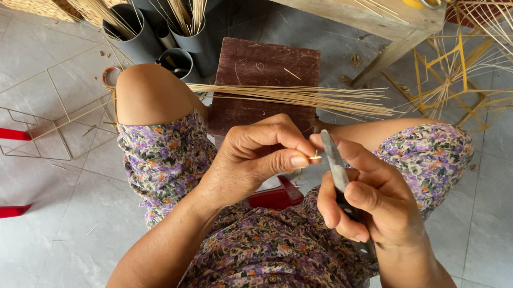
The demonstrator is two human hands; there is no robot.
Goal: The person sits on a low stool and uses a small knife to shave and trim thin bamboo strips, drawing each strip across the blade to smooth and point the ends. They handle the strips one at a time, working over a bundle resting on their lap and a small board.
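Thin straw-coloured sliver [314, 158]: short, pinched at tip betw. thumb and forefinger of left hand [255, 160], directly above lap. Knife [337, 171]: grey blade, edge touching sliver end; handle wrapped in closed right hand [371, 203], thumb laid along blade back. Both hands close together, fingertips nearly meeting.

Just beyond hands: bundle of thin strips [299, 96] lying across knees, over a dark brown block [266, 78]. Beneath hands: floral purple dress [270, 253]. Red stool edge [273, 198] under left hand.

Further out, left of left hand: wire frame [44, 112] on tiled floor [26, 215]. Ahead-left: grey tubes [154, 31] holding strips. Ahead: wooden bench [347, 4]. Ahead-right of right hand: yellow frames w/ loose strips [467, 77].
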